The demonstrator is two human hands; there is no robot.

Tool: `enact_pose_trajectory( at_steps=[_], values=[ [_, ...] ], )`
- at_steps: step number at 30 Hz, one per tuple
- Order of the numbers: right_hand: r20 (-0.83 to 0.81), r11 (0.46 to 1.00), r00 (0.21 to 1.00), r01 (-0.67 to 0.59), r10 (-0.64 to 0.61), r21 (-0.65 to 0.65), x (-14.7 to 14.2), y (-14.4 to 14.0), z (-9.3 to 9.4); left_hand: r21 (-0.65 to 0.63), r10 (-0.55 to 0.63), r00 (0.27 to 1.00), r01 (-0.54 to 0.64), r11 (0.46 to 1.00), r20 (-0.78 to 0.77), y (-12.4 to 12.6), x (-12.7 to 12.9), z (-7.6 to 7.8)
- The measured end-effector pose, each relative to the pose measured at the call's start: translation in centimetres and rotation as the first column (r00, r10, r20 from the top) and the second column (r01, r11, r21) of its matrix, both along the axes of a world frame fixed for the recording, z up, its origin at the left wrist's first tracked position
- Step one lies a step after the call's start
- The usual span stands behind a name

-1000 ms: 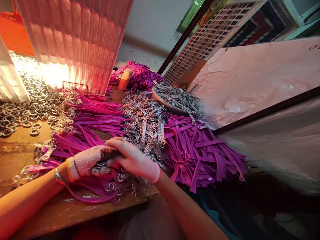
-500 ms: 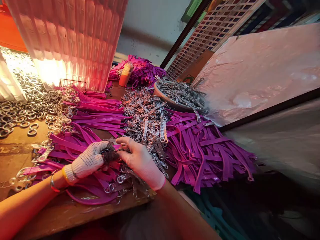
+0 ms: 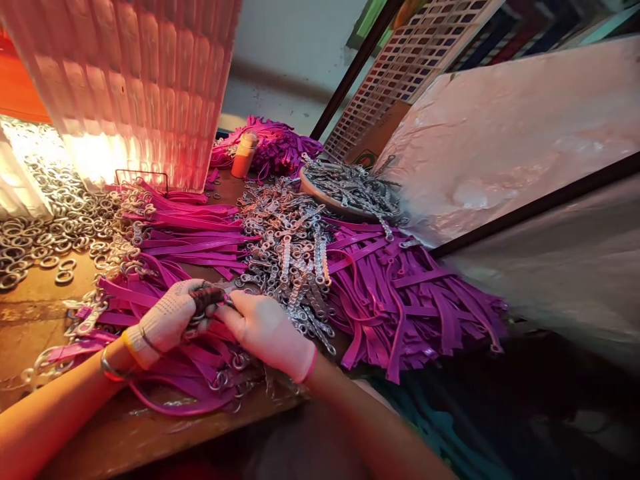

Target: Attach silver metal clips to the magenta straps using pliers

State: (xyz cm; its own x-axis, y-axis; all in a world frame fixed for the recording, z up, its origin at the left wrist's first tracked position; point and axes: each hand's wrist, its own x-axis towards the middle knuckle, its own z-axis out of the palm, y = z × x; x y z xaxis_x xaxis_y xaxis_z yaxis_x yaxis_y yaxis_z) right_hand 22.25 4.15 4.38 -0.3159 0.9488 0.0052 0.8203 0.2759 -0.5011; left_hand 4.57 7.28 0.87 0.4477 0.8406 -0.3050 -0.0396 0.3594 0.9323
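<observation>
Gloved left hand [image 3: 167, 319] curled shut, dark-stained fingertips [image 3: 206, 297] pinching small metal clasp [image 3: 231, 288], right hand [image 3: 265, 330] fingers pressed onto same clasp, over purple straps [image 3: 200, 363]

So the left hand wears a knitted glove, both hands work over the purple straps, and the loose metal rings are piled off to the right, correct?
Not quite. In the head view the loose metal rings are piled to the left, not the right. The rest holds: the gloved left hand and the right hand work over the purple straps.
</observation>
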Motion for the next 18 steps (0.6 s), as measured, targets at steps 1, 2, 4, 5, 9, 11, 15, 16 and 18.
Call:
enact_pose_trajectory(
  at_steps=[1, 2, 4, 5, 9, 11, 15, 16, 18],
  values=[
    [-0.12, 0.999, 0.992, 0.044, -0.045, -0.007, 0.1, 0.2, -0.2, -0.07, 0.021, 0.997, -0.016, 0.997, 0.069, 0.7, 0.0, 0.1],
    [-0.238, 0.995, 0.967, 0.097, -0.096, -0.01, 0.4, 0.4, -0.4, -0.124, 0.04, 0.992, -0.025, 0.992, 0.119, 1.6, 0.0, 0.2],
    [-0.424, 0.98, 0.886, 0.201, -0.187, -0.012, 1.0, 0.9, -0.8, -0.178, 0.055, 0.988, -0.029, 0.984, 0.145, 4.1, 0.2, 0.7],
    [-0.482, 0.972, 0.85, 0.233, -0.213, -0.018, 1.4, 1.1, -1.0, -0.148, 0.058, 0.993, -0.042, 0.988, 0.103, 5.6, 0.4, 1.0],
    [-0.5, 0.973, 0.838, 0.229, -0.217, -0.038, 2.8, 1.5, -1.4, 0.194, 0.125, 0.96, -0.077, 0.978, -0.251, 11.8, 2.9, 2.3],
    [-0.441, 0.974, 0.872, 0.224, -0.212, -0.026, 3.2, 1.6, -1.5, 0.303, 0.164, 0.9, -0.037, 0.952, -0.404, 14.4, 4.8, 2.6],
    [-0.288, 0.97, 0.93, 0.243, -0.229, 0.011, 3.5, 1.6, -1.4, 0.374, 0.163, 0.711, 0.15, 0.915, -0.684, 17.2, 8.7, 1.9],
    [-0.249, 0.968, 0.939, 0.251, -0.238, 0.02, 3.5, 1.7, -1.3, 0.371, 0.159, 0.655, 0.199, 0.907, -0.739, 17.2, 9.4, 1.4],
    [-0.188, 0.963, 0.948, 0.266, -0.256, 0.032, 3.5, 1.7, -1.1, 0.362, 0.161, 0.552, 0.277, 0.89, -0.818, 16.8, 10.6, 0.6]
  ],
)
